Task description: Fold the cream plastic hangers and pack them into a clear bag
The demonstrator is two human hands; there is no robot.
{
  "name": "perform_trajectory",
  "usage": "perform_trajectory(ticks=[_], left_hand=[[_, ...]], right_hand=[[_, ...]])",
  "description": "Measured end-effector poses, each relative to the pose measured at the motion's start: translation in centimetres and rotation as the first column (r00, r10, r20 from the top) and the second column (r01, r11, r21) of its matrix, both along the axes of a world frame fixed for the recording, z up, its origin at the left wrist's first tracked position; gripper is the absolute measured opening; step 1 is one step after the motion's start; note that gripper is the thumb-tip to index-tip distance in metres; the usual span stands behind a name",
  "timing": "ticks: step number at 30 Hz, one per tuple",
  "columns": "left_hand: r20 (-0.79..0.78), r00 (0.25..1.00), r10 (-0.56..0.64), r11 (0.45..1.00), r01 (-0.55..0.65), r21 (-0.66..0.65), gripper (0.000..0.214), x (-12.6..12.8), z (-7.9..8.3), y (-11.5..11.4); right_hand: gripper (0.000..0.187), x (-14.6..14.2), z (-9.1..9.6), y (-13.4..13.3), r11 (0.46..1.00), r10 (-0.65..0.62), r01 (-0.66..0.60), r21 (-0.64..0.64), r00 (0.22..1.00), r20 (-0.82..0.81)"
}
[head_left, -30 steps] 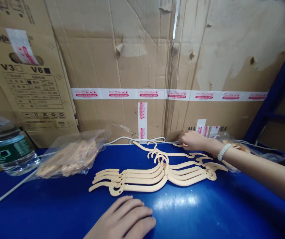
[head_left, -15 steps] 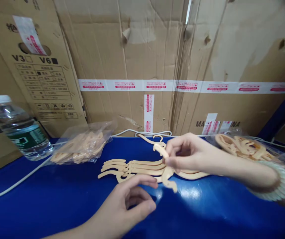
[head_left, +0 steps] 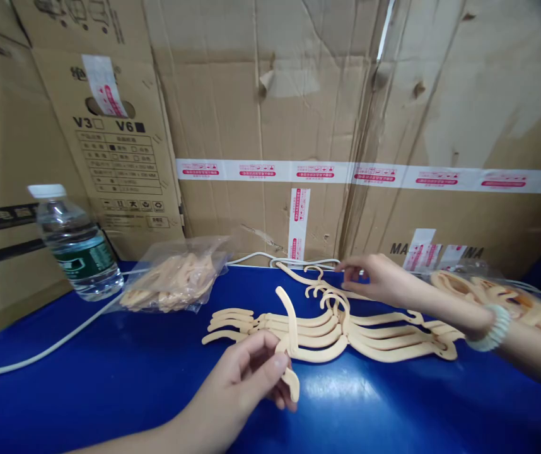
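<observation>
Several thin beige hangers [head_left: 369, 331] lie overlapped in a row on the blue table [head_left: 110, 391]. My left hand [head_left: 246, 378] is closed on one small beige hanger piece [head_left: 290, 334], held upright just in front of the row. My right hand [head_left: 377, 277], with a pale bead bracelet on its wrist, reaches over the far end of the row. Its fingers are pinched near the hooks [head_left: 320, 287] at the back. Whether they grip anything I cannot make out.
A clear bag of beige pieces [head_left: 176, 280] lies at the back left, a water bottle [head_left: 76, 243] beside it. Another bag of pieces [head_left: 492, 296] sits at the right. A white cable [head_left: 38, 353] runs along the table. Taped cardboard boxes [head_left: 299, 126] wall the back.
My right hand passed the beige piece to my left hand, then went back toward the far hooks. My left hand closed on the piece and lifted it.
</observation>
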State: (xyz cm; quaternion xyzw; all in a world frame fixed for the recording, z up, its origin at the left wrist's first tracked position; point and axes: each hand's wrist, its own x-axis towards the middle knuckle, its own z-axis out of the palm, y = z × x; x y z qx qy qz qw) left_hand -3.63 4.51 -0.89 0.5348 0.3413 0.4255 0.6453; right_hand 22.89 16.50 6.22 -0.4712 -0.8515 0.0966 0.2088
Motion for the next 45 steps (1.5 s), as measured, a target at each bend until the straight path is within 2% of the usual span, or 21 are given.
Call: perform_trajectory(ticks=[1, 3, 6, 8, 13, 15, 17, 20, 23, 27, 30, 33, 36, 40, 42, 45], left_hand=[[0.012, 1.000, -0.015, 1.000, 0.015, 0.000, 0.036, 0.0, -0.1, 0.0], [0.025, 0.999, -0.026, 1.000, 0.026, -0.011, 0.037, 0.0, -0.1, 0.1], [0.040, 0.999, -0.036, 0.999, 0.037, -0.020, 0.036, 0.0, 0.0, 0.0], [0.053, 0.998, -0.038, 0.999, 0.039, -0.021, 0.035, 0.0, 0.2, -0.1], [0.095, 0.995, -0.024, 0.999, 0.027, -0.037, 0.035, -0.1, 0.2, 0.0], [0.105, 0.994, -0.007, 0.999, 0.012, -0.051, 0.036, -0.1, 0.3, 0.1], [0.106, 0.994, 0.005, 0.998, 0.000, -0.055, 0.035, -0.2, 0.5, 0.2], [0.100, 0.994, 0.047, 0.998, -0.043, -0.034, 0.030, -0.4, 1.0, 0.3], [0.091, 0.988, 0.124, 0.992, -0.121, -0.039, 0.030, -0.8, 1.4, 0.5], [0.110, 0.971, 0.210, 0.974, -0.198, -0.110, 0.028, -1.2, 2.1, 0.6], [0.118, 0.957, 0.263, 0.959, -0.247, -0.140, 0.025, -1.3, 2.3, 0.7], [0.152, 0.946, 0.285, 0.954, -0.266, -0.137, 0.025, -1.4, 2.2, 0.9], [0.207, 0.941, 0.267, 0.961, -0.243, -0.134, 0.026, -1.3, 2.2, 1.1], [0.260, 0.934, 0.245, 0.957, -0.190, -0.218, 0.030, -1.1, 2.7, 1.0], [0.280, 0.940, 0.196, 0.959, -0.124, -0.255, 0.030, -1.1, 3.0, 0.8], [0.303, 0.950, 0.080, 0.972, -0.006, -0.235, 0.028, -1.1, 3.2, 0.5]], right_hand=[[0.022, 0.9, -0.6, 0.8, 0.999, -0.041, 0.039, 0.021, 0.995, 0.091], [0.018, 2.2, -1.9, 1.9, 0.999, -0.030, 0.032, -0.008, 0.984, 0.178], [0.016, 2.8, -3.2, 2.1, 0.998, 0.031, -0.021, -0.058, 0.983, 0.182], [0.017, 2.7, -3.0, 1.9, 0.995, 0.033, -0.018, -0.094, 0.988, 0.154], [0.016, 3.4, 0.3, 1.2, 0.957, 0.027, -0.002, -0.288, 0.996, 0.080], [0.015, 4.0, 1.9, 0.6, 0.948, 0.022, 0.004, -0.320, 0.997, 0.076], [0.014, 4.6, 3.2, -0.3, 0.965, 0.016, 0.008, -0.261, 0.996, 0.091], [0.012, 5.0, 3.9, -2.0, 0.998, -0.016, 0.025, -0.059, 0.988, 0.156], [0.013, 5.2, 2.9, -3.8, 0.998, -0.060, 0.055, 0.041, 0.990, 0.128], [0.014, 5.5, 0.0, -6.0, 0.994, -0.082, 0.087, 0.072, 0.994, -0.073], [0.018, 5.6, -1.7, -7.7, 0.989, -0.039, 0.058, 0.133, 0.989, -0.142], [0.012, 5.4, -2.6, -9.3, 0.980, -0.010, 0.045, 0.194, 0.984, -0.178], [0.010, 5.3, -3.3, -10.2, 0.973, -0.009, 0.063, 0.221, 0.971, -0.238], [0.016, 5.5, -4.1, -10.5, 0.971, -0.016, 0.076, 0.226, 0.967, -0.255], [0.019, 5.7, -4.5, -10.4, 0.972, -0.019, 0.078, 0.223, 0.968, -0.252], [0.022, 6.1, -5.3, -10.4, 0.961, -0.033, 0.093, 0.261, 0.974, -0.226]])
